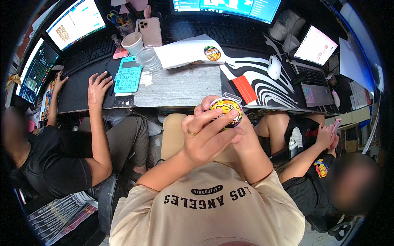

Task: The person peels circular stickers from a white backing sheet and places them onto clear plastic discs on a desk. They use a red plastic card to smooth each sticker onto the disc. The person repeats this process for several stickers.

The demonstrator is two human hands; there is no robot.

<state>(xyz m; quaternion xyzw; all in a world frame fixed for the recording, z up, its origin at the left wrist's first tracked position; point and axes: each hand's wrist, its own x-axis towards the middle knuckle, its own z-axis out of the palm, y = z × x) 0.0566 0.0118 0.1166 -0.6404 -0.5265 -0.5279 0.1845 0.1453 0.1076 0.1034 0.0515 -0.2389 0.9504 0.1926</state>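
Note:
Above my lap, close to the desk's front edge, is a round piece (228,106) with a colourful basketball sticker on its face. A clear loop-shaped tab (232,97) shows at its far rim. My left hand (207,135), with a ring on one finger, lies across the front with its fingertips on the sticker. From behind and below, my right hand (210,102) supports the piece, its fingers curled around the far left side. Much of the right hand is hidden. A white sheet (187,50) with a similar round sticker (212,53) lies beyond on the desk.
Stacked clear round plastic pieces (149,59), a teal calculator (127,75) and a paper cup (132,43) stand left. Rightward are a red squeegee (245,89), white mouse (274,67) and laptop (317,83). Co-workers sit on both sides, one holding a phone (336,126).

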